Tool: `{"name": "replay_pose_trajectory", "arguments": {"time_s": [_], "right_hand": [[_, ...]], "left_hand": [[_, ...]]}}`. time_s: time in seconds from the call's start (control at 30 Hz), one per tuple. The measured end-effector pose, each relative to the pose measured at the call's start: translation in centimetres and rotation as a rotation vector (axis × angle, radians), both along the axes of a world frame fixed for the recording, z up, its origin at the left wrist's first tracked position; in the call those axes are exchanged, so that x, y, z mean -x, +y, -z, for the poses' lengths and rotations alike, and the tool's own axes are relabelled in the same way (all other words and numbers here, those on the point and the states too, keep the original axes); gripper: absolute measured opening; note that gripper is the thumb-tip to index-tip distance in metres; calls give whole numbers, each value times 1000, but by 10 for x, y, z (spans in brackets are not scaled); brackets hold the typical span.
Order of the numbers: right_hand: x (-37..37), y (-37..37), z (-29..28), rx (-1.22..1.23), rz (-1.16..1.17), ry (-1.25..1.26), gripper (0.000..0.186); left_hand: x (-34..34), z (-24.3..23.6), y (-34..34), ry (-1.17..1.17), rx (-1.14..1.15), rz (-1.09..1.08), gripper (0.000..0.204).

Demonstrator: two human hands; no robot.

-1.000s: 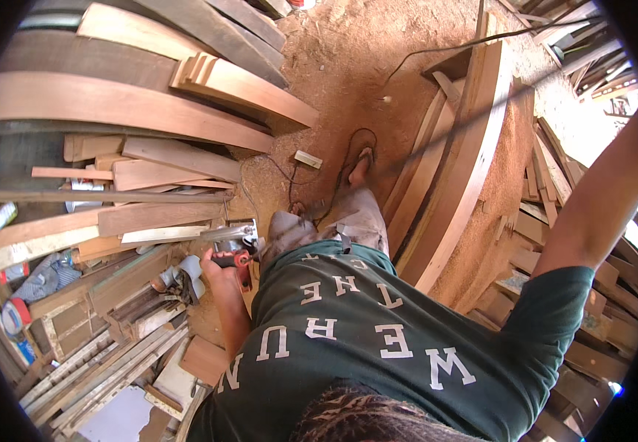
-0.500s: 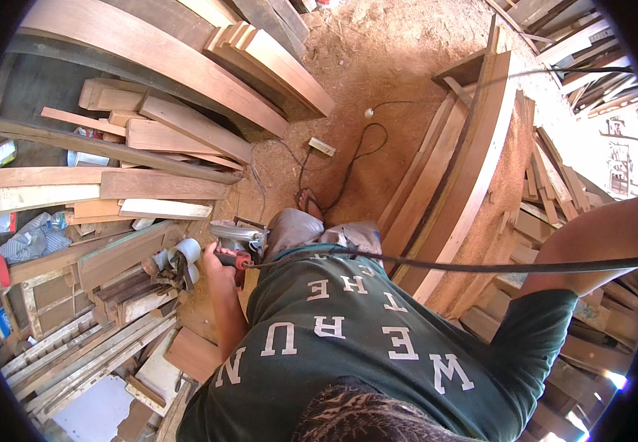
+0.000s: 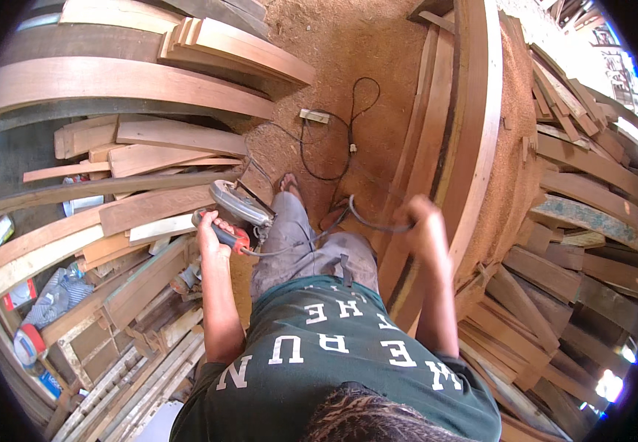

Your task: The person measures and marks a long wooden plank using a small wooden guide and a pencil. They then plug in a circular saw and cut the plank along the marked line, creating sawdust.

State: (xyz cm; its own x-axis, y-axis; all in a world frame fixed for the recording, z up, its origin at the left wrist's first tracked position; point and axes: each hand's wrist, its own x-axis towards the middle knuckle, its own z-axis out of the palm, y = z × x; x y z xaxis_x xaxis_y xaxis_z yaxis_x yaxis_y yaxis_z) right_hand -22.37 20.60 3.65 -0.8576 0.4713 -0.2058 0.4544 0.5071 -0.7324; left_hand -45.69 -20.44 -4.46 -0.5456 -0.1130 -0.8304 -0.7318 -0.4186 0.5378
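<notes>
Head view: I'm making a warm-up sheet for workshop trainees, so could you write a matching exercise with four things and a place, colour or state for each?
Things
1. Circular saw
2. Power strip
3. T-shirt
4. Right hand

Places, colours, states
A. On the sawdust-strewn floor, ahead of the feet
B. Blurred, at the curved grey cord
C. Held by its handle in the left hand
D. Dark green with white letters

Right pairs: 1-C, 2-A, 3-D, 4-B
</notes>
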Motion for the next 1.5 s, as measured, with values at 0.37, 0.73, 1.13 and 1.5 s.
{"name": "replay_pose_trajectory", "arguments": {"time_s": [0.37, 0.73, 1.13, 1.5], "right_hand": [[-181, -138, 321, 561, -470, -1383, 52], [93, 12, 732, 1033, 1061, -344, 38], [158, 93, 881, 403, 1331, 183, 35], [316, 10, 754, 133, 909, 35, 42]], "left_hand": [[84, 133, 63, -78, 57, 307, 10], [53, 359, 100, -243, -15, 304, 27], [12, 416, 69, -255, 56, 476, 39], [28, 424, 76, -230, 142, 584, 36]]}}
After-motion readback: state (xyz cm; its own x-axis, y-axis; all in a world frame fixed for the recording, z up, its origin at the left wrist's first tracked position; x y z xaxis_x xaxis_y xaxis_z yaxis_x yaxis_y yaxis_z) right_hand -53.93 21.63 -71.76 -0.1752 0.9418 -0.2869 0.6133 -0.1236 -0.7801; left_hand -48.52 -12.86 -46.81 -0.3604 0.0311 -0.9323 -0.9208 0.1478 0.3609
